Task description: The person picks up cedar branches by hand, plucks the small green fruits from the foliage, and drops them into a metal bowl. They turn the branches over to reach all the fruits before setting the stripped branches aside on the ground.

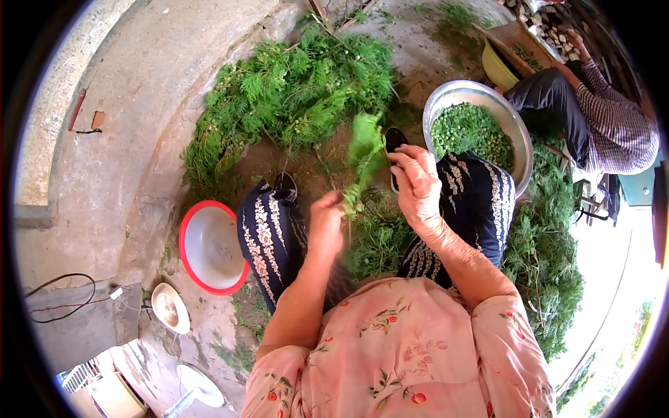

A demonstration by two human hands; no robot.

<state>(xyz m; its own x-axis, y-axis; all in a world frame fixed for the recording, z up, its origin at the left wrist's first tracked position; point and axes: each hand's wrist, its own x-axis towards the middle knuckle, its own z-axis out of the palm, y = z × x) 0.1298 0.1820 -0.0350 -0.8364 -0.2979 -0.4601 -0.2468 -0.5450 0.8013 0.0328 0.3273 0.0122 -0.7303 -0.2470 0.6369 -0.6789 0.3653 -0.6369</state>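
Observation:
My left hand (326, 219) is closed around the lower end of a green evergreen sprig (366, 155), which stands up between my knees and is blurred at its top. Just to the right, my right hand (417, 182) has its fingers curled and pinched beside the sprig. Whatever those fingertips hold is too small to make out. Beyond my right knee sits a wide metal basin (524, 150) with many small green cones and bits of foliage in it. A large heap of cut evergreen branches (293, 90) lies ahead of my feet.
On my left stand a white basin with a red rim (212, 247) and a pale hat-like dish (170, 308). More branches (540, 268) cover the ground at right. Another person (606, 118) sits at upper right, near a yellow-green basin (497, 66).

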